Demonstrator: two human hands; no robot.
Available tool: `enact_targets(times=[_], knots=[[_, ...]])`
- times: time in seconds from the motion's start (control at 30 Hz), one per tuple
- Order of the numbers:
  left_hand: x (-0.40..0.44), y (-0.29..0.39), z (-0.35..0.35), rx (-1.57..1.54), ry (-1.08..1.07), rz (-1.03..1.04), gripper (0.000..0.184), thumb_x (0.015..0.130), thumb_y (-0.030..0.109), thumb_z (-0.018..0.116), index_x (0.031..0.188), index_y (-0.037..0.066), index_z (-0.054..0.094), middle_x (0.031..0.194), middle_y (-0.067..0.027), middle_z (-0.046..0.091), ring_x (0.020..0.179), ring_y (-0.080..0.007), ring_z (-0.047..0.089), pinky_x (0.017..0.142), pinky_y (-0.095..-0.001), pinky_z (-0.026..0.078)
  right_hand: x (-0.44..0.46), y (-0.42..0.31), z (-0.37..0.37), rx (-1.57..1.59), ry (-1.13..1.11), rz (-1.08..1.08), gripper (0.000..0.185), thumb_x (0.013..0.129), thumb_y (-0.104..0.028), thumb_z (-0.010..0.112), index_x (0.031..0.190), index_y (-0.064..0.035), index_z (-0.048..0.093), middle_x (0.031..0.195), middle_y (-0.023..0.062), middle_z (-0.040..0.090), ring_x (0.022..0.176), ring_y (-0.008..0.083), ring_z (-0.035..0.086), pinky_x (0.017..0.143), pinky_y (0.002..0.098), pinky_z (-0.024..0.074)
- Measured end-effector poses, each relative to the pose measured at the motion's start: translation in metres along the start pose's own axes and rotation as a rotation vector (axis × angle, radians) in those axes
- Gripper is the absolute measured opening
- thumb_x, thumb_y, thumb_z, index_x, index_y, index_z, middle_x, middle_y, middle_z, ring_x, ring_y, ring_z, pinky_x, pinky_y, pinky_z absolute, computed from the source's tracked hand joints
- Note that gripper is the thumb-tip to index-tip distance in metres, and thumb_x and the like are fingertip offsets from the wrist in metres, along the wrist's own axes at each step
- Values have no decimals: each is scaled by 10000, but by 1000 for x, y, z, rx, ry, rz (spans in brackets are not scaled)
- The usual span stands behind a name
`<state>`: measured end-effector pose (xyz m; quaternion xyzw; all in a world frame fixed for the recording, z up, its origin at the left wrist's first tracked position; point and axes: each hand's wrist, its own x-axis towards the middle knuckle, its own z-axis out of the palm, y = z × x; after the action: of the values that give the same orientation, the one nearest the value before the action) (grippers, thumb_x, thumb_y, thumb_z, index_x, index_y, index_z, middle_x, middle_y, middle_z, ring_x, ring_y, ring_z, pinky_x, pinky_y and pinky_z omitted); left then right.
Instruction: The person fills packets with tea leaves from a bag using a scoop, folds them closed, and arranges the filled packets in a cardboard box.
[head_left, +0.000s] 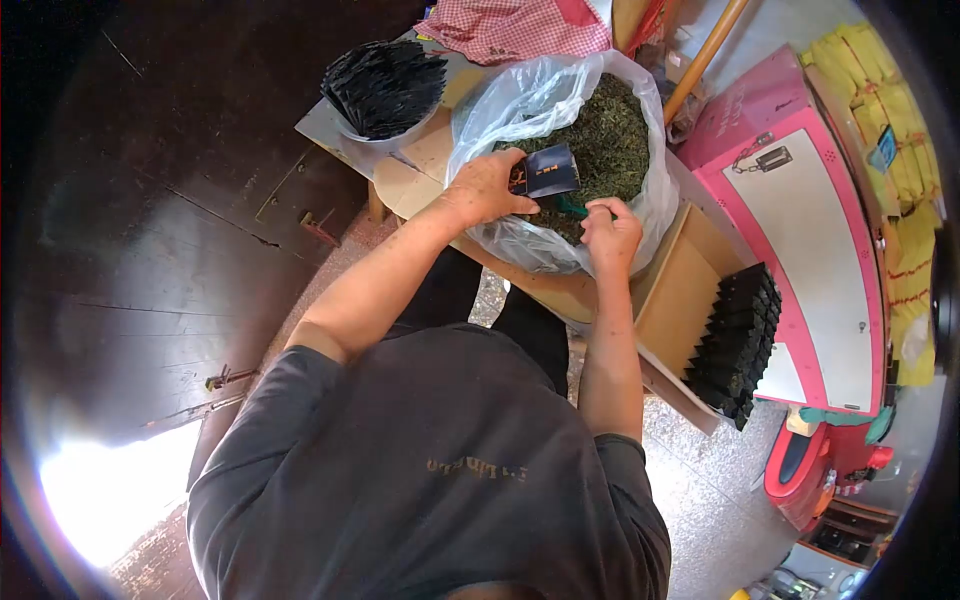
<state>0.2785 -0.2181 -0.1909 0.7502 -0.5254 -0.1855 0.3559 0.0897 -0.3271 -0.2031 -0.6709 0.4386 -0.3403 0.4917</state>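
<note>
My left hand (486, 188) grips a small black pouch (551, 170) with orange print, over a clear plastic bag (500, 105). Dark green dried leaves (612, 130), looking like loose tea, fill the bag. My right hand (611, 236) is closed around a small green tool (570, 206), of which only a short part shows beside the pouch. Its working end is hidden, so its kind is unclear. To the left of the bag, many flat black pouches (385, 88) stand packed in a pale round container (388, 140).
Right of the bag, an open cardboard box (690, 285) holds a row of upright black pouches (735, 345). A pink and white cabinet (790, 200) stands beyond it. Red checked cloth (510, 28) lies behind the bag, and a wooden pole (708, 58) leans nearby.
</note>
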Motion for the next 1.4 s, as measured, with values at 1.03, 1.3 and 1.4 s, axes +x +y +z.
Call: enact_targets(times=[1.03, 1.3, 1.4], knots=[[-1, 0, 0, -9, -11, -6, 627, 632, 330, 851, 1136, 55, 598, 1008, -168, 674, 984, -345, 638, 855, -426, 494, 1, -52, -31, 37, 17, -366, 119, 850, -21, 578, 863, -24, 696, 653, 46, 618, 500, 77, 511, 472, 216, 380], [-1, 1, 0, -2, -17, -17, 643, 635, 330, 849, 1152, 53, 587, 1005, -173, 673, 982, -346, 638, 856, -425, 492, -19, -77, -20, -313, -133, -835, 82, 812, 25, 605, 869, 2, 659, 771, 95, 645, 714, 176, 641, 668, 281, 493], [-1, 2, -3, -31, -51, -43, 647, 634, 332, 849, 1154, 50, 586, 1005, -176, 673, 987, -345, 637, 862, -422, 491, -23, -82, -24, -354, -133, -886, 83, 812, 25, 611, 868, -1, 666, 775, 108, 654, 708, 193, 646, 673, 274, 491]])
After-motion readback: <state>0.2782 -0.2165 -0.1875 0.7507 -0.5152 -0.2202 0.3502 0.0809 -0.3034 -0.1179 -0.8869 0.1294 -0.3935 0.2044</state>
